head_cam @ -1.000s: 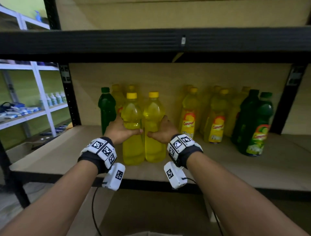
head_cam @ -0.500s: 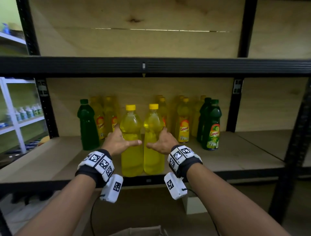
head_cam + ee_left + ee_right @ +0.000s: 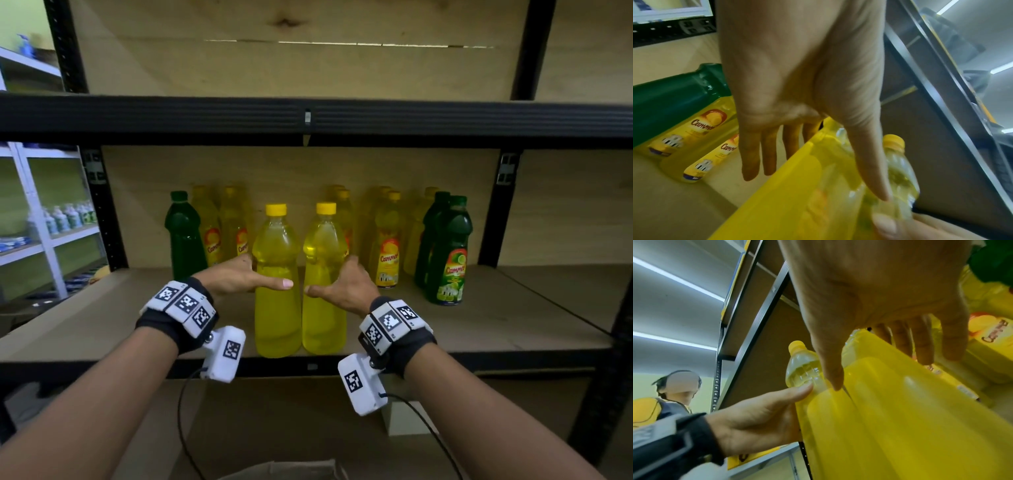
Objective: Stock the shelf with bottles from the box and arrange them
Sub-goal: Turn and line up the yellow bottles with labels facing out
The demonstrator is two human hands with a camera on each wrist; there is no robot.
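Two yellow bottles stand upright, side by side and touching, at the front edge of the shelf [image 3: 513, 329]: the left bottle [image 3: 276, 284] and the right bottle [image 3: 323, 281], both with yellow caps and no label facing the head camera.

The left hand [image 3: 236, 277] flanks the left bottle on its outer side. Its fingers [image 3: 750, 155] are straight and spread behind the bottle, thumb extended across the front; whether the thumb touches the bottle cannot be told. The right hand [image 3: 346, 284] mirrors this on the right bottle, fingers [image 3: 920, 344] straight and loosely apart past its far side, thumb pointing inward across the front. Neither hand is curled round a bottle. The two thumb tips lie near each other, apart.

Behind, along the back of the shelf, stand more bottles: a green bottle [image 3: 183, 236] at the left end, labelled yellow bottles [image 3: 388, 246] in the middle, two green labelled bottles [image 3: 447, 253] at the right end.

The shelf is a wooden board in a black metal frame [image 3: 308, 116]. A white rack [image 3: 44, 219] with small items stands to the left. In the right wrist view, another person [image 3: 674, 394] is seen beyond the frame.
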